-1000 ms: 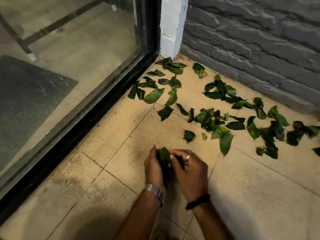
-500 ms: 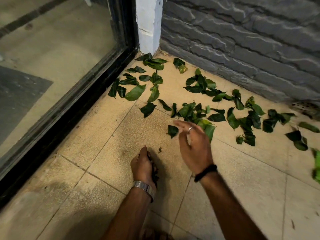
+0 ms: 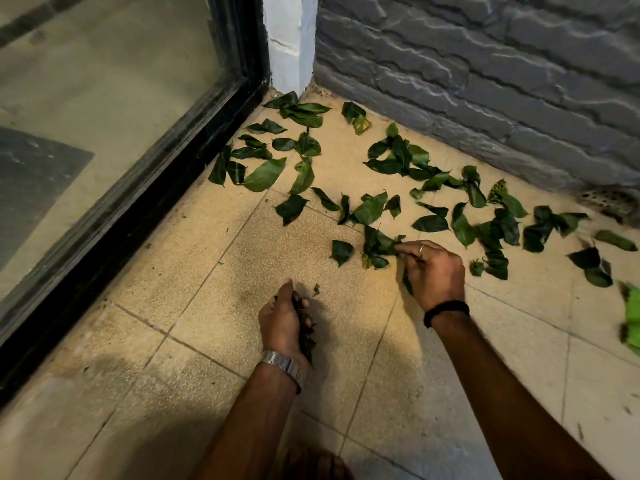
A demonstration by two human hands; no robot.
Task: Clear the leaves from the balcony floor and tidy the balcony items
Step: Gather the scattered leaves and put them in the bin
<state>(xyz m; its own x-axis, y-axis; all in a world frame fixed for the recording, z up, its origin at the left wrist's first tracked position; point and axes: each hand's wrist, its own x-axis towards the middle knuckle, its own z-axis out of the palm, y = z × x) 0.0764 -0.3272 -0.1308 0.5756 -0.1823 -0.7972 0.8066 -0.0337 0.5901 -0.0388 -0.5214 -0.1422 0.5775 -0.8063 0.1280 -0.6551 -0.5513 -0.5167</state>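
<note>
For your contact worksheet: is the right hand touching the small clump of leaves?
Touching. The head view shows the right hand pinching the leaf clump.

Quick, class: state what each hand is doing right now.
Left hand: closed, holding a bunch of gathered leaves.
Right hand: closed, pinching leaves on the floor.

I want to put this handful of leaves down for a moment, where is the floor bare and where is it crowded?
Bare tiles lie between the black door frame and the left hand, and below the right hand toward the frame's near edge. Scattered leaves crowd the corner from the white pillar along the grey brick wall.
</note>
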